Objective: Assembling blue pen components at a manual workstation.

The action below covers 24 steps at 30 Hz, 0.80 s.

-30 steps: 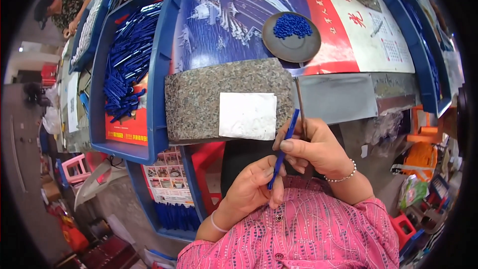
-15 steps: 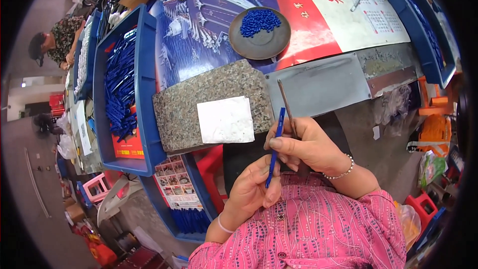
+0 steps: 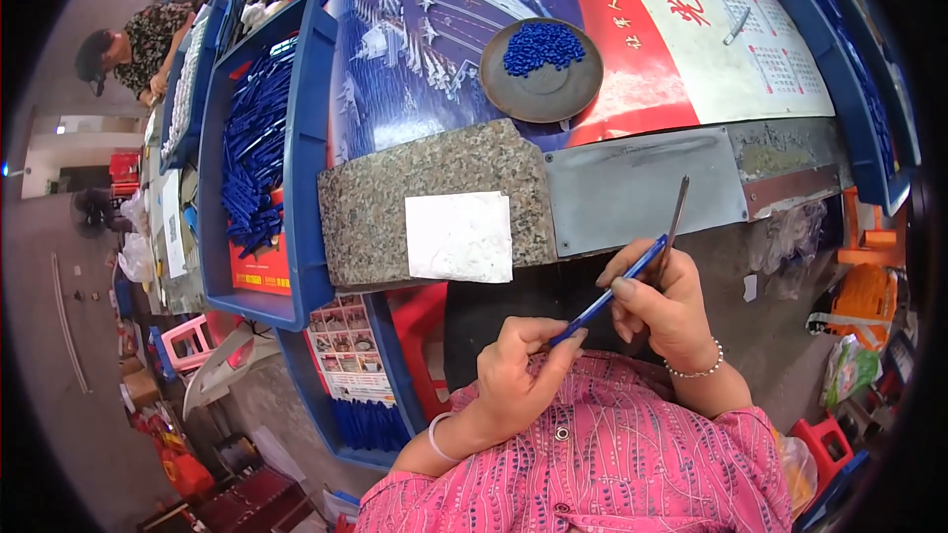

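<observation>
Held between both hands in front of my body is a slim blue pen-like plastic stick [image 3: 595, 307], tilted with its upper end to the right. My left hand [image 3: 521, 365] pinches the lower end between thumb and fingers. My right hand [image 3: 667, 308] is closed on the upper part, and a thin dark metal rod [image 3: 680, 205] also sticks up from its fingers. Beyond the hands, a white square pad [image 3: 459, 239] lies on a speckled stone slab [image 3: 370, 217]. Small blue pellets [image 3: 543, 45] sit on a round dark plate [image 3: 538, 107] farther back.
A blue tray [image 3: 314, 168] at the left holds many blue sticks [image 3: 259, 128]. Below it, another blue tray [image 3: 400, 360] holds more. A grey metal plate [image 3: 647, 188] lies along the table edge, right of the slab. Another person [image 3: 133, 49] is at the far left.
The blue stick has swung from nearly upright to a slant rising rightward. My right hand has shifted right with the metal rod, which now leans right. The view has moved slightly.
</observation>
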Each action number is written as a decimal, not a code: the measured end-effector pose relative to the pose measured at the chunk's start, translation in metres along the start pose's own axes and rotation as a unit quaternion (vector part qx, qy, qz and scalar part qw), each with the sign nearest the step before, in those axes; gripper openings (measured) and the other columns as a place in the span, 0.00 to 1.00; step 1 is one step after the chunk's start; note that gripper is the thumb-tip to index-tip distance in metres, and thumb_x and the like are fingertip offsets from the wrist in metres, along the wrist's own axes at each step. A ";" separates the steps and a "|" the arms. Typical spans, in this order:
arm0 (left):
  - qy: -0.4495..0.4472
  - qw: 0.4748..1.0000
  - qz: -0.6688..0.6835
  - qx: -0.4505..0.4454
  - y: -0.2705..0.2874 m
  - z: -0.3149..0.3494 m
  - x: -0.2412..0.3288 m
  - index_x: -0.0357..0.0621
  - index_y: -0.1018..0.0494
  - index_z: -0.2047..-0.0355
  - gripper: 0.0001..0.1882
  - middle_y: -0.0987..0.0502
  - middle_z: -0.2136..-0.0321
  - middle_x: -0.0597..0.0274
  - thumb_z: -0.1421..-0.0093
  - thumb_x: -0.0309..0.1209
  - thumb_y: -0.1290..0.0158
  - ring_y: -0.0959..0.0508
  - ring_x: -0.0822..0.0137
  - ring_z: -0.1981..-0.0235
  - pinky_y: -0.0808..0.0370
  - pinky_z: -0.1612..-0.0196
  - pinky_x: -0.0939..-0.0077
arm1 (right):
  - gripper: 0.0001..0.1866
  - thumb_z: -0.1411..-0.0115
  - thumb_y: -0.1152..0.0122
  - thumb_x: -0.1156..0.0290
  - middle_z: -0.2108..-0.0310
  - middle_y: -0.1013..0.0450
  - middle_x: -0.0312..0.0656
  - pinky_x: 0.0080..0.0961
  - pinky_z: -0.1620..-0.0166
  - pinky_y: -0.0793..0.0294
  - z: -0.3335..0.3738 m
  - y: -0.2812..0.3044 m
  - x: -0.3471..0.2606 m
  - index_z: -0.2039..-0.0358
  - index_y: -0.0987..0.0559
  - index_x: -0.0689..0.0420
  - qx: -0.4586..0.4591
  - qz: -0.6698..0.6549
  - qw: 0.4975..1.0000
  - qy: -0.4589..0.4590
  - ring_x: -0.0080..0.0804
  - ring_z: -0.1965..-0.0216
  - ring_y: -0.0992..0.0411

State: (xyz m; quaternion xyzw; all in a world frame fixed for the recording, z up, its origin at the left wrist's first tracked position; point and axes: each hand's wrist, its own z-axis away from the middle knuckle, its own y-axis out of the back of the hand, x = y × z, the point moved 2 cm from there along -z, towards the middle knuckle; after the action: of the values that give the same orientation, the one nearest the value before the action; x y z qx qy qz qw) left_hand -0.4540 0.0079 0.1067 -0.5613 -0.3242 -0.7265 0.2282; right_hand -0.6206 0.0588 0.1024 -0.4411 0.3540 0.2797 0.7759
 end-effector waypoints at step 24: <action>-0.179 0.976 -0.124 -0.001 0.009 -0.012 0.008 0.32 0.34 0.61 0.14 0.24 0.68 0.46 0.49 0.17 0.45 0.21 0.60 0.72 0.24 0.71 0.72 | 0.07 0.46 0.41 0.75 0.83 0.32 0.38 0.13 0.83 0.38 -0.002 0.005 0.007 0.69 0.28 0.64 0.000 -0.067 0.997 0.036 0.18 0.87 0.37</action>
State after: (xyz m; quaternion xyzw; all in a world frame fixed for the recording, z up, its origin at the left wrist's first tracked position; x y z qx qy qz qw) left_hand -0.4585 -0.0067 0.1138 -0.6376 -0.4262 -0.6374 0.0741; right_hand -0.6208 0.0599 0.0942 -0.4733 0.3517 0.2113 0.7795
